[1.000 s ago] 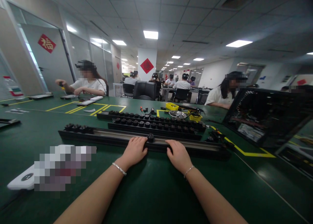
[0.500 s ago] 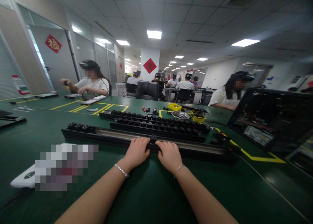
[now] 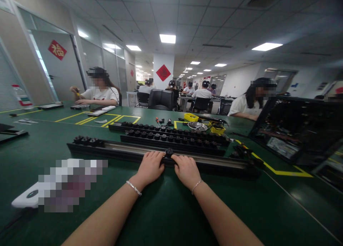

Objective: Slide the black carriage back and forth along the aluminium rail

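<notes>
A long black rail with a pale inner channel lies across the green table before me. One small black socket-like module sits at the rail near its middle. My left hand is closed over the near edge of the rail, its fingertips at the module's left side. From the other side, my right hand curls over the same edge with fingertips against the module's right. Several similar black modules stand at the rail's left end. Fingers partly hide the module's lower part.
Behind lie two more black rails lined with modules. Yellow trays and a metal dish stand beyond them. A white device lies at left, a large black-framed panel at right. Co-workers sit across the table.
My hands and the module between them have shifted very slightly to the right along the rail. The co-worker at left has moved a raised hand a little.
</notes>
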{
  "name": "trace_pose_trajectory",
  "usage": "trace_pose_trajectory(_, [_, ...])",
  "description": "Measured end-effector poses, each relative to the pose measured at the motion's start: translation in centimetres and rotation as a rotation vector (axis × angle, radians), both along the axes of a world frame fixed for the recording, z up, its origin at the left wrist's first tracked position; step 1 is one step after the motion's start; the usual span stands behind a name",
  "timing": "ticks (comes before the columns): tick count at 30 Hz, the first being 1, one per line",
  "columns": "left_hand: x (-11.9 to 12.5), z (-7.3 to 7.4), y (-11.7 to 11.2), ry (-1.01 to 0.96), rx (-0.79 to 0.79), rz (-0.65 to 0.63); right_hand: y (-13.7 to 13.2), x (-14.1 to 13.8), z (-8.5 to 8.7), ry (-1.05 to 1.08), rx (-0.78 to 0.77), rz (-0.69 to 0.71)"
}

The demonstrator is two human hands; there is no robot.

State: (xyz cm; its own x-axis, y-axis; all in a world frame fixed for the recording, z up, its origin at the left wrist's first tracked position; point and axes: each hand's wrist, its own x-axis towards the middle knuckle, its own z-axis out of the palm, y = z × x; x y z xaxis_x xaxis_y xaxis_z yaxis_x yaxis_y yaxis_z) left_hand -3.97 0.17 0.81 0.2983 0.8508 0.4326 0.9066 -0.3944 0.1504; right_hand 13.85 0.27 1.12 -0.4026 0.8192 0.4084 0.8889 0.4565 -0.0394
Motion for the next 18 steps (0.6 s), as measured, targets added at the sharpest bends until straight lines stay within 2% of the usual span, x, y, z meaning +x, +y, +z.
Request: trace_pose_trajectory(18, [0.0, -0.02, 0.02, -0.004, 0.002, -0.004, 0.24, 0.59, 0.37, -0.006, -0.038, 0.021])
